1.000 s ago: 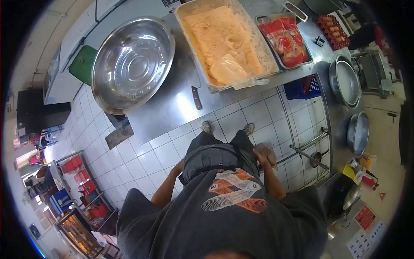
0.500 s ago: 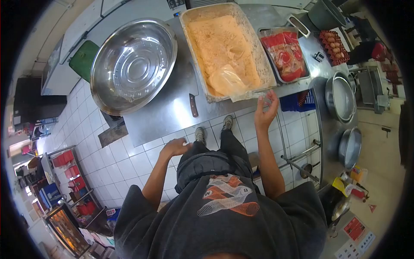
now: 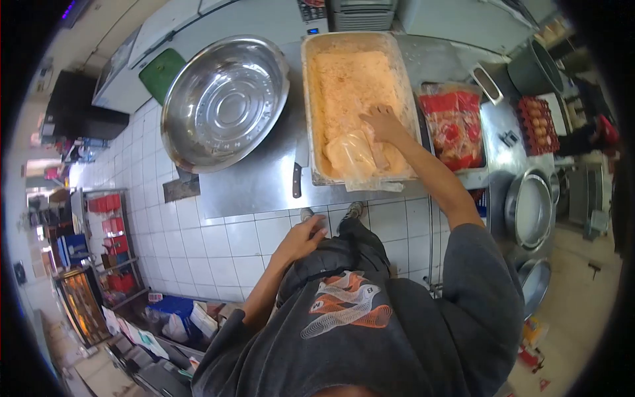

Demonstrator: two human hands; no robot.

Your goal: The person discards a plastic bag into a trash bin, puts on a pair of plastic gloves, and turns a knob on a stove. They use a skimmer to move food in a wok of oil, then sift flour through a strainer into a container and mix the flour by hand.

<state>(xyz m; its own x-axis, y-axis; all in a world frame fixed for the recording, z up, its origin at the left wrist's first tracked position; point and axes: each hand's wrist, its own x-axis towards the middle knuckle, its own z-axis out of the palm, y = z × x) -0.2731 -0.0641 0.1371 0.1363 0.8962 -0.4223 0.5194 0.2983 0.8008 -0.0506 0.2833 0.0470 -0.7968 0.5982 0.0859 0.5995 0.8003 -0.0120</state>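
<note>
My right hand point(image 3: 385, 124) is over the deep metal tray point(image 3: 308, 119) of orange breading flour point(image 3: 350, 79). Its fingers are spread and bent down, touching the flour or just above it. A clear plastic bag point(image 3: 352, 157) holding similar orange flour lies at the tray's near end, its mouth hanging over the rim. My left hand point(image 3: 302, 239) hangs near my waist, holding nothing, its fingers loosely apart. To the left of the tray lies a knife point(image 3: 297, 182) with a brown handle.
A large steel basin point(image 3: 231, 109) stands left on the steel table point(image 3: 248, 188). Right of the flour sits a tray with red-printed bags of raw meat point(image 3: 453, 129). Farther right are an egg carton point(image 3: 537, 126), a grey bucket point(image 3: 534, 66) and steel bowls point(image 3: 529, 208).
My right hand has moved from beyond the tray's near right corner into the tray, over the flour. My left hand has stayed near my waist, and the view has shifted.
</note>
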